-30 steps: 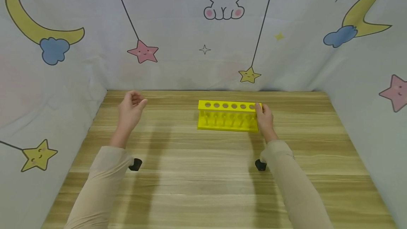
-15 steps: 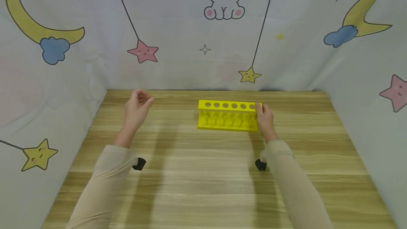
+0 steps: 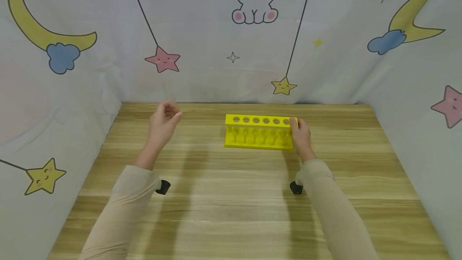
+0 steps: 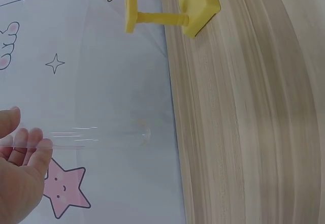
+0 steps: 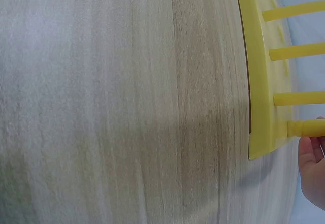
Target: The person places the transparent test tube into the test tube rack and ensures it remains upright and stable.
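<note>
A clear, see-through test tube (image 4: 109,135) is pinched between the thumb and fingers of my left hand (image 3: 162,125). Its rounded end points toward the table in the left wrist view, while in the head view its faint upper part (image 3: 169,90) rises above the fingers. To the right stands a yellow test tube rack (image 3: 261,121), with a row of round holes on top and pegs along its base. My right hand (image 3: 301,136) grips the rack's right end, thumb on the top plate; in the right wrist view its fingers (image 5: 307,155) are at the end post.
The wood-grain table (image 3: 231,196) reaches back to a white cloth wall (image 3: 202,79) printed with stars, moons and a rabbit. Cloth also hangs on both sides. A black wrist piece (image 3: 163,187) sticks out from the left cuff, another (image 3: 296,188) from the right.
My left hand has moved steadily rightward toward the rack, and the test tube shows more clearly above it now. The right hand and the rack have stayed in place.
</note>
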A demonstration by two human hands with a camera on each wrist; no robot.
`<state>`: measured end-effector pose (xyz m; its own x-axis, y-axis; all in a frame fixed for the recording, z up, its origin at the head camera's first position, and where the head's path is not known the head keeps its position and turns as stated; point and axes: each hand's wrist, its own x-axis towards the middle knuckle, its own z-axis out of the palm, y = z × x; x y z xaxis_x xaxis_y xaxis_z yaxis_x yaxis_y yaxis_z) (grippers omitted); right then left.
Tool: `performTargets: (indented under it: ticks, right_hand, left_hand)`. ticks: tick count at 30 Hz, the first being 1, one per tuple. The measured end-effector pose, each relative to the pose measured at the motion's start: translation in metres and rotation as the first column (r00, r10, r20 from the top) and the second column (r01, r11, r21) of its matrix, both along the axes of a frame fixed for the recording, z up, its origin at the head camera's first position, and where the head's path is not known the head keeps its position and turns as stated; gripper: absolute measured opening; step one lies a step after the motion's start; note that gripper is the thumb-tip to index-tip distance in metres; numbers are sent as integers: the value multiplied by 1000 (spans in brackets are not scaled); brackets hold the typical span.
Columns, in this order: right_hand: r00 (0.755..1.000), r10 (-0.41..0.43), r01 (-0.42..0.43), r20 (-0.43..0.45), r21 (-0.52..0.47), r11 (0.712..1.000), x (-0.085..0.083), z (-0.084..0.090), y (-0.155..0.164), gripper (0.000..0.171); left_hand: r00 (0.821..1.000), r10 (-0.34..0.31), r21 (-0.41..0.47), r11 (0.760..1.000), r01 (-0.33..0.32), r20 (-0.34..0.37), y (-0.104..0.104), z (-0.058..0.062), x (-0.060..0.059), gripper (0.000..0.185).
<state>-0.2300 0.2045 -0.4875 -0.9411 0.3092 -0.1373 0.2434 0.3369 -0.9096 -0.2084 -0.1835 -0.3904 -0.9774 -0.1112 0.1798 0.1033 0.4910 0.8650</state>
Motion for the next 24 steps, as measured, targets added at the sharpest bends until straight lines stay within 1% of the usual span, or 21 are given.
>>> performTargets:
  ticks: [6, 10, 19, 24]
  right_hand:
    - [1000, 7, -7, -18, -23, 1000, 2, 2, -1, 57]
    - [999, 6, -8, -38, -47, 999, 4, 3, -2, 59]
    - [1000, 6, -5, 21, -13, 1000, 0, 0, 0, 54]
    - [1000, 1, 0, 27, -13, 1000, 1, 1, -1, 54]
  left_hand:
    - [1000, -24, 1, 1000, 24, -18, 8, 1, 0, 27]
    - [999, -42, 23, 999, 42, -26, 14, 2, 0, 27]
    - [997, -56, 59, 997, 59, -45, 26, 1, 0, 25]
    - [997, -66, 56, 996, 68, -43, 30, 1, 0, 25]
